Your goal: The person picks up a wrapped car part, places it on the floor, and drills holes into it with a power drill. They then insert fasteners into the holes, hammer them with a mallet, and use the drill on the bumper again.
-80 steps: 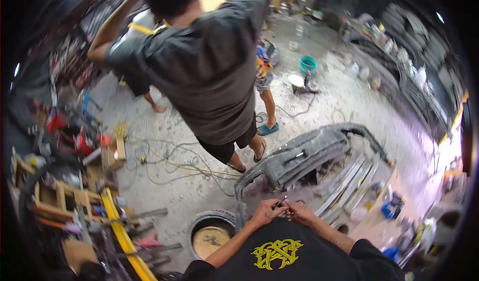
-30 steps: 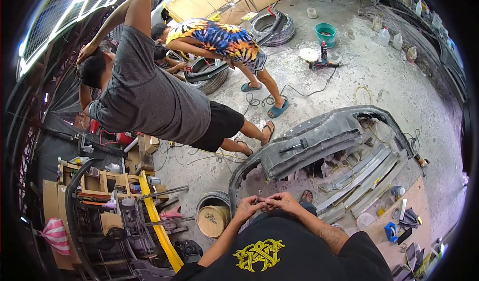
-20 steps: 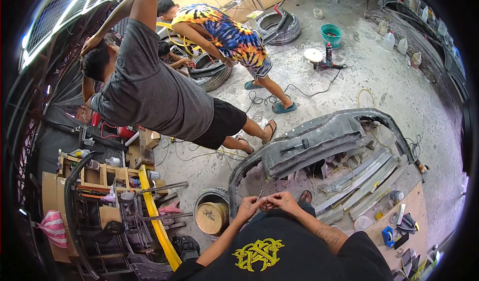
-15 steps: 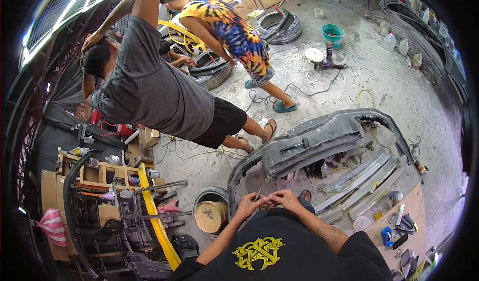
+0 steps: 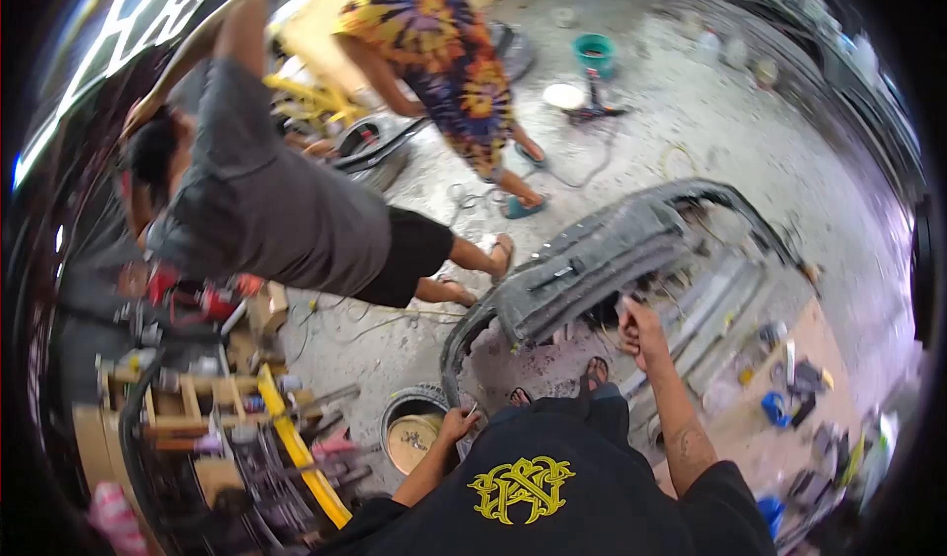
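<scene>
My left hand (image 5: 457, 426) is low beside my black shirt. Its fingers are closed on a small thin silver metal tool (image 5: 473, 411), too small to name. My right hand (image 5: 642, 335) is raised in front of the bumper, fingers pinched together. A pale bit seems to show at the fingertips, but blur hides what it is. Ahead of both hands lies a dark grey car bumper (image 5: 617, 260), with a small black object (image 5: 558, 274) on top of it. Neither hand appears to touch the bumper.
A person in a grey shirt (image 5: 286, 216) and one in a tie-dye shirt (image 5: 434, 58) stand ahead left. A bucket-like container (image 5: 412, 443) is beside my left hand. Long strips (image 5: 705, 324) and a board (image 5: 814, 349) lie right. A green bucket (image 5: 594, 54) stands farther back.
My hands, close together before, have parted: the left moved down and left with the silver tool, the right up and right. The view has shifted and blurred; the tie-dye-shirted person's pose has changed.
</scene>
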Demonstrator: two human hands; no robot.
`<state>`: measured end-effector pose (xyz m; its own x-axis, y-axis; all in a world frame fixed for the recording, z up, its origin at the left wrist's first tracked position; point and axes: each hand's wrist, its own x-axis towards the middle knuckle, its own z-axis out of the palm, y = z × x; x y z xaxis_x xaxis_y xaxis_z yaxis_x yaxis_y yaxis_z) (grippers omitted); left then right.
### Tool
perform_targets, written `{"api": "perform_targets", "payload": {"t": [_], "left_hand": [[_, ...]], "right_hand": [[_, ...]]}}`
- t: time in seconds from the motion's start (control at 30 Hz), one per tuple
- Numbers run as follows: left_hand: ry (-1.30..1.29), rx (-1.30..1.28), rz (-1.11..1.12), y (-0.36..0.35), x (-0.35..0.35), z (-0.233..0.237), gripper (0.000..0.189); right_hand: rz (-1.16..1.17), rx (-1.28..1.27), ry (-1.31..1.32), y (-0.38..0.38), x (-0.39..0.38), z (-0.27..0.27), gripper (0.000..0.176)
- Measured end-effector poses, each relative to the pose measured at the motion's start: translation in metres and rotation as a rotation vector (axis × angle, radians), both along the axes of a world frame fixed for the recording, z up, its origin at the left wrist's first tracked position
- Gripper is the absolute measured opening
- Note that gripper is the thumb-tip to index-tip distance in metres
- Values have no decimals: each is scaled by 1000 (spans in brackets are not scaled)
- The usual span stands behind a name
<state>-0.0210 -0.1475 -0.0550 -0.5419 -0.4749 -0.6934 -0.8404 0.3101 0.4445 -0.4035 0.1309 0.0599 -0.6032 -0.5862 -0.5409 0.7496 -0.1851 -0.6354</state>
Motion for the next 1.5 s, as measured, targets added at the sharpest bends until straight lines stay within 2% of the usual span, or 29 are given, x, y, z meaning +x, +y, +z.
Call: {"api": "perform_targets", "payload": {"t": [0.1, 0.13, 0.17, 0.2, 0.27, 0.33, 0.43, 0.47, 0.5, 0.57, 0.6, 0.7, 0.73, 0.77, 0.87, 0.93, 0.97, 1.03, 1.1, 1.17, 1.2, 1.23, 1.3, 1.33, 1.37, 1.4, 1.43, 1.47, 1.5], "left_hand": [[27, -90, -240, -25, 50, -51, 38], [58, -118, -340, -41, 55, -65, 35], [51, -68, -498, -59, 59, -73, 35], [38, -6, -582, -76, 56, -81, 34], [-29, 104, -718, -114, 59, -86, 33], [-91, 154, -737, -154, 59, -82, 32], [-112, 191, -626, -207, 66, -88, 30], [-126, 207, -592, -212, 61, -91, 30], [-147, 218, -561, -195, 25, -102, 29], [-122, 161, -668, -187, 5, -54, 24], [-183, 182, -572, -193, 1, -54, 23], [-258, 234, -603, -212, -7, -69, 23], [-329, 145, -611, -206, -15, -72, 24], [-374, 252, -622, -102, -25, 42, 27], [-238, 141, -798, -169, -30, -91, 29], [118, 393, -1095, -125, -33, -78, 31], [108, 389, -1119, -101, -35, -71, 31], [-25, 99, -1387, -54, -36, -58, 33], [-112, 90, -1353, -9, -31, -42, 37], [-107, 26, -1510, 35, -19, -18, 38], [44, 92, -1626, 32, -19, -36, 41], [-65, 23, -1419, 43, -15, -45, 46], [-65, -131, -1586, 67, -6, -40, 52], [153, -63, -1550, 48, -1, -70, 47], [262, -47, -1576, 73, 12, -45, 39], [189, -15, -1434, 104, 25, -16, 34], [103, 37, -1223, 116, 34, -12, 25], [85, 86, -1118, 122, 44, -7, 19], [229, 201, -995, 117, 59, -17, 16]], "right_hand": [[-75, 182, 133, 24, 15, 1, 42], [-127, 230, 90, 30, 29, -6, 43], [-185, 334, 74, 32, 48, -4, 43], [-200, 322, 109, 36, 67, -18, 41], [-268, 399, 152, 45, 122, -10, 41], [-345, 466, 155, 51, 182, -26, 42], [-479, 442, 139, 17, 284, -45, 41], [-515, 455, 12, 10, 316, -53, 39], [-554, 458, -122, 10, 343, -58, 37], [-678, 435, -124, 14, 398, -65, 34], [-756, 405, -100, 14, 424, -69, 30], [-956, 444, -147, 26, 486, -101, 23], [-987, 429, -163, 36, 505, -114, 14], [-1028, 431, -178, 44, 528, -133, 14], [-1237, 298, -268, 72, 585, -177, 14], [-1318, 367, -280, 93, 623, -202, 15], [-1372, 447, -295, 102, 647, -213, 16], [-1474, 517, -400, 118, 697, -232, 17], [-1543, 599, -574, 128, 753, -262, 16], [-1601, 546, -661, 131, 813, -288, 14], [-1588, 548, -691, 125, 842, -309, 13], [-1549, 564, -696, 133, 860, -314, 12], [-1533, 494, -731, 145, 881, -315, 15], [-1511, 456, -693, 159, 870, -290, 19], [-1511, 336, -578, 167, 872, -306, 21], [-1451, 371, -540, 183, 849, -285, 22], [-1387, 330, -488, 197, 837, -294, 24], [-1298, 390, -488, 211, 800, -264, 25], [-1220, 375, -403, 223, 772, -262, 28]]}}
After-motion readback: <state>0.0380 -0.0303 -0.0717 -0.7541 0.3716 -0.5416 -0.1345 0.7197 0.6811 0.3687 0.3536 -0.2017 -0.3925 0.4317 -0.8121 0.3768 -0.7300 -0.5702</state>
